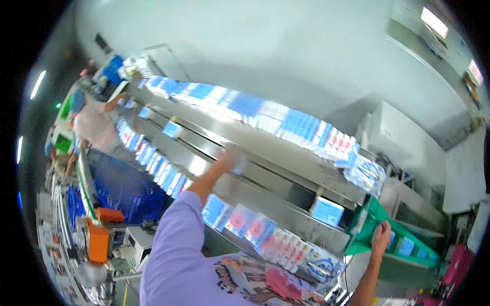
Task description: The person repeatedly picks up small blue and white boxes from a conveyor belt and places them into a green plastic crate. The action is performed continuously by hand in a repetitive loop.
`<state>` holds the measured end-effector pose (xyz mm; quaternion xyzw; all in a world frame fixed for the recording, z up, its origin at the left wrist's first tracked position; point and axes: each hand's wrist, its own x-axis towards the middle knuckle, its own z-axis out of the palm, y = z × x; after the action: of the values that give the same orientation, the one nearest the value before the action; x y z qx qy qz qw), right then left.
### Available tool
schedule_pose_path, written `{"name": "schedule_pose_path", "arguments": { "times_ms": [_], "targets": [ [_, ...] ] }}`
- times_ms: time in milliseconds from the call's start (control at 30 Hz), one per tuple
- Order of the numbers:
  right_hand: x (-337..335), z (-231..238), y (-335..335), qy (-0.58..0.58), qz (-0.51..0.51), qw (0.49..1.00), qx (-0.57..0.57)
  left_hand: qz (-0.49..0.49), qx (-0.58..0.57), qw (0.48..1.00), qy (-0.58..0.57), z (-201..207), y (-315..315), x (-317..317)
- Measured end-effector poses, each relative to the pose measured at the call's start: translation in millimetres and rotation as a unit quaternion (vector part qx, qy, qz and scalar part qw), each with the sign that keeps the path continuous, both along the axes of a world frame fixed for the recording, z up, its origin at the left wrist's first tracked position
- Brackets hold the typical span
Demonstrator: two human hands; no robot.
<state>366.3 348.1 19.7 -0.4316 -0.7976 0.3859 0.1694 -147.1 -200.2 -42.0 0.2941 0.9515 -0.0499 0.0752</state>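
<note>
Purple sleeve (176, 232) hangs beside boxes (237, 222) in front of the track (280, 184); a bump could tip them. Left hand (227, 159) is over the track, right hand (381, 235) by the green bin (365, 237) at its end; I can't tell either grip.

Pale grey wall (245, 51), bright strip lights (38, 84)

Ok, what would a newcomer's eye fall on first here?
A long row of blue-and-white boxes along the far side of the shiny metal worktop catches the eye first. Next comes the sloping green trough at the right, with the right hand seen against it, then the deep-blue mesh container at the left.
</note>
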Motion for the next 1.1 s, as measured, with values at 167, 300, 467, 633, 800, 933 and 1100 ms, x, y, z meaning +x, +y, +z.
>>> {"name": "schedule_pose_path", "arguments": {
  "times_ms": [167, 300, 467, 633, 800, 933, 1100],
  "targets": [
    [-4.9, -18.3, 5.3, -0.063, -0.017, 0.996, -0.053, -0.117, 0.053, 0.987, -0.097, 17.2, 42.7, 18.0],
    [21.9, -70.5, 52.2, -0.098, -0.007, 0.995, 0.000, -0.181, 0.099, 0.966, -0.157, -10.3, 103.3, 41.9],
    [-10.9, -23.5, 32.6, -0.122, -0.048, 0.988, -0.080, -0.271, 0.136, 0.950, -0.070, 25.6, 127.8, 90.4],
    [17.8, -61.4, 53.2, -0.199, -0.077, 0.977, -0.021, -0.183, 0.076, 0.966, -0.165, 42.2, 185.3, 143.9],
    [46.4, -74.2, 70.1, -0.201, -0.079, 0.976, -0.005, -0.228, 0.112, 0.951, -0.174, 42.1, 217.5, 174.1],
    [26.3, -26.6, 51.5, -0.203, -0.101, 0.968, 0.110, -0.233, 0.201, 0.939, -0.153, 45.0, 212.2, 169.0],
    [23.0, -4.1, 16.8, -0.051, -0.061, 0.986, 0.148, -0.129, 0.179, 0.971, -0.093, 26.6, 146.8, 87.5]
  ]
}}
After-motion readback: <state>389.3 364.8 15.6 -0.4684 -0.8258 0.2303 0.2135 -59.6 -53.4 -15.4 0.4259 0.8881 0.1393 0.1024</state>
